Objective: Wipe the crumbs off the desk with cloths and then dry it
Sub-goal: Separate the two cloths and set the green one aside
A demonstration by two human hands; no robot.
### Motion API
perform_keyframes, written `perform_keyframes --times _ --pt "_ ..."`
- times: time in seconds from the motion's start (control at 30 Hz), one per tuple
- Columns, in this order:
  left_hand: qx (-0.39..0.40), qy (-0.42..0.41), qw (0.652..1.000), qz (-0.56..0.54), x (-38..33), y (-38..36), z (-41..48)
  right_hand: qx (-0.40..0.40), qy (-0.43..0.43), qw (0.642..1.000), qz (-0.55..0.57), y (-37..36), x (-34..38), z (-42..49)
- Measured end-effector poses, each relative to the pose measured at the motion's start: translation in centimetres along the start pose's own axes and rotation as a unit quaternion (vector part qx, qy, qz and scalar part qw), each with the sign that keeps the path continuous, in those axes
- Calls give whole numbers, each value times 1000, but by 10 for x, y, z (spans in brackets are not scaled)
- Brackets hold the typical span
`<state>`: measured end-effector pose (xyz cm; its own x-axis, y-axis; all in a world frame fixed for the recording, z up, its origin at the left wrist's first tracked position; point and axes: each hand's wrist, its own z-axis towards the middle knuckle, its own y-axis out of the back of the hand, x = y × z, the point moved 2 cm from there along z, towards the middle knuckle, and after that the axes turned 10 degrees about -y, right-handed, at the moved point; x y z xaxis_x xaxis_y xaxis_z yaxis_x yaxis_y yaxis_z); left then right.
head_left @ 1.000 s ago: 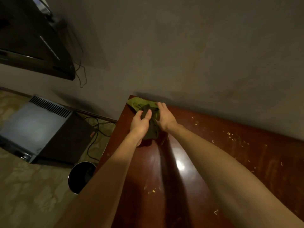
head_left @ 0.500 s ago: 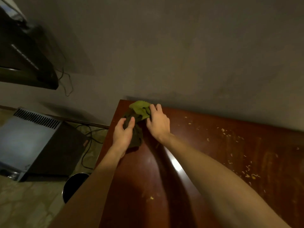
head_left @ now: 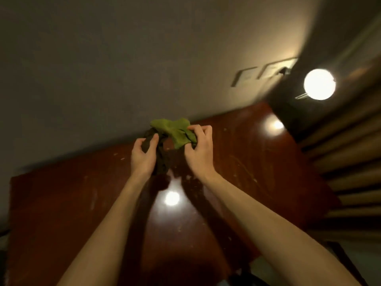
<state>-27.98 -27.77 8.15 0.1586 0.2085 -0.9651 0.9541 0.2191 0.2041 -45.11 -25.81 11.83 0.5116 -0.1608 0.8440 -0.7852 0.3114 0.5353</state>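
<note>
Two cloths, bunched together near the worktop's wall side: green cloth (head_left: 175, 132) on top, dark cloth (head_left: 162, 162) hanging under it. My right hand (head_left: 201, 150) pinches the green one, fingers curled in. My left hand (head_left: 143, 156) grips the dark one. Can't tell if its tail touches the worktop (head_left: 61, 203). Crumbs (head_left: 189, 177) lie scattered around. Step looks like separating the cloths; wiping not started. Next: flatten one cloth, sweep crumbs toward an edge.
</note>
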Motion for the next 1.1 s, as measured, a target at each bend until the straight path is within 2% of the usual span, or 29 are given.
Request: perform_keyframes --times 0.07,0.23,0.4,0.57,0.63,0.8,0.93,0.97,1.03,1.07,1.1 --pt "39 -14 999 8 -19 -55 -12 -27 -34 999 -7 49 -27 9" --pt "133 -59 989 16 -49 -164 -44 -91 -48 994 -48 151 -87 28" --pt "196 -133 967 98 -64 -237 -71 -166 -48 972 -160 232 -146 39" --pt "254 -164 942 143 -62 -286 -90 -204 -182 929 -250 281 -225 49" --pt "268 -169 938 138 -60 -299 -94 -176 -228 912 -290 289 -258 51" --pt "276 -178 934 142 -52 -321 -95 -16 -336 877 -344 283 -326 50" --pt "285 -178 932 135 -51 -325 -95 116 -371 830 -400 278 -334 49" --pt "289 -178 931 135 -50 -324 -94 122 -364 811 -442 280 -329 52" --pt "294 -177 929 138 -51 -319 -91 81 -308 778 -541 284 -306 69" --pt "289 -178 930 141 -52 -314 -89 47 -261 787 -557 284 -287 82" --pt "282 -178 932 143 -54 -309 -87 20 -217 817 -534 282 -263 95"
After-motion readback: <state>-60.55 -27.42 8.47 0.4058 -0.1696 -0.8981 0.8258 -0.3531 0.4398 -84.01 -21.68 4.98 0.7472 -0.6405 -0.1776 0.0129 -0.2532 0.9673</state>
